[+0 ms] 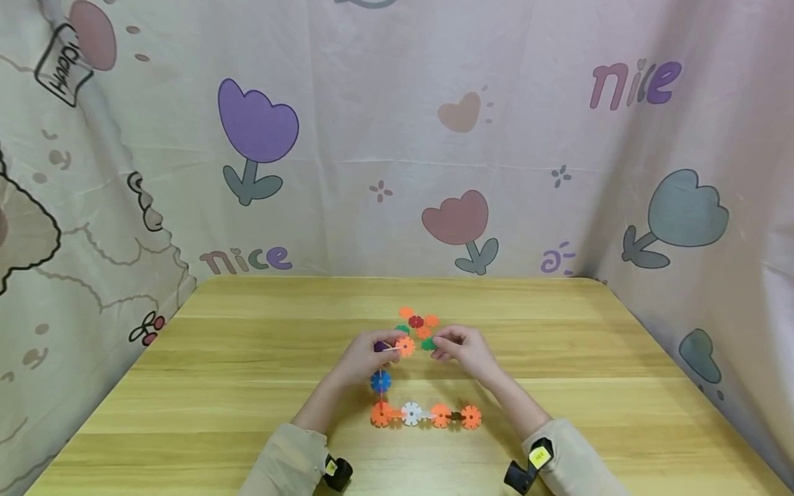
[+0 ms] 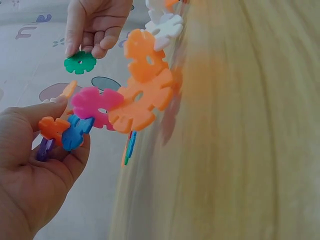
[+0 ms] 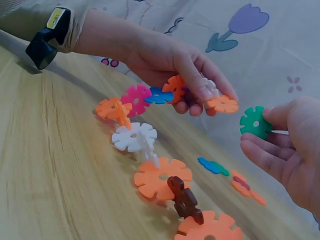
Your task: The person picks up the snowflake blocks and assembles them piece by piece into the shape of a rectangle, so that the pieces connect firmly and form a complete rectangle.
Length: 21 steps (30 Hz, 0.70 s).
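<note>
Flower-disc chain [image 1: 406,417]: eleven or so pieces joined, bent in an L along the wooden surface [image 1: 260,406].
Left hand [image 1: 358,359]: grip pinching the chain's far end.
Right hand [image 1: 466,350]: grip pinching a green disc [image 3: 249,123], not yet joined.
Unjoined: flat discs [image 1: 414,319] beyond.

Behind the wood-grain tabletop [image 1: 279,310] hangs a pale printed fabric backdrop [image 1: 347,227], which also runs along the tabletop's left and right sides. Above the tabletop's far edge it bears a purple tulip [image 1: 257,127] toward the left, a dusty-pink tulip [image 1: 459,219] right of centre and, higher, a peach heart [image 1: 460,113]. Cherries [image 1: 149,339] are printed beside the tabletop's left edge.
</note>
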### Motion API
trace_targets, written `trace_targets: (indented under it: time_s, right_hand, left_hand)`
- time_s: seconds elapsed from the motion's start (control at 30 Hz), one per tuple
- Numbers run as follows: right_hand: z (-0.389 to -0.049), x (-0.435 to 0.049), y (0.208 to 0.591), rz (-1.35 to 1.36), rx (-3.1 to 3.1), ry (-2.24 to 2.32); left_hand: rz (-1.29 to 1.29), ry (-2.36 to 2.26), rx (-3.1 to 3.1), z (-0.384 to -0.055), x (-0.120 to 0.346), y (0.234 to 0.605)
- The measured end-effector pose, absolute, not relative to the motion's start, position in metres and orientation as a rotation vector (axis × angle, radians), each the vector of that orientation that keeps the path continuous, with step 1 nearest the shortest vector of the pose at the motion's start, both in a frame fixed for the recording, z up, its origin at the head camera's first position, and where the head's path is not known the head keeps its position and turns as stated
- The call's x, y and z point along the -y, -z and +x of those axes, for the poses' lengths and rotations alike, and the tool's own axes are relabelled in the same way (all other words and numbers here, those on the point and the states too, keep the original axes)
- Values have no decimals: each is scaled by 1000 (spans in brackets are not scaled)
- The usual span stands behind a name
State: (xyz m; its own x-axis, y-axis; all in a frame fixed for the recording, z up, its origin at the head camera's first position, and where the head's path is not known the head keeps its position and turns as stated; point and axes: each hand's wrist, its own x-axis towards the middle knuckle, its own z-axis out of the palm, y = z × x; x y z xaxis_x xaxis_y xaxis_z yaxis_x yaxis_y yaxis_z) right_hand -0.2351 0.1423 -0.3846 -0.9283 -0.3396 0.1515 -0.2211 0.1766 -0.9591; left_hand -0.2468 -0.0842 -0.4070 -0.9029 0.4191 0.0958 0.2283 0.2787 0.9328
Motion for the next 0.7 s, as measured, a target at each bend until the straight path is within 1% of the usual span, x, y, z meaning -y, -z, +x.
trace_targets:
  time_s: [0.13, 0.33, 0.7]
  right_hand:
    - [-230, -138, 379, -559, -2336, 1868]
    - [-231, -135, 380, -576, -2323, 1888]
    - [-229, -128, 378, -674, -2331, 1894]
  left_hand:
    - [601, -1682, -2372, -246, 85, 407]
    - [611, -1687, -2368, -246, 85, 405]
    - [602, -1700, -2365, -246, 85, 405]
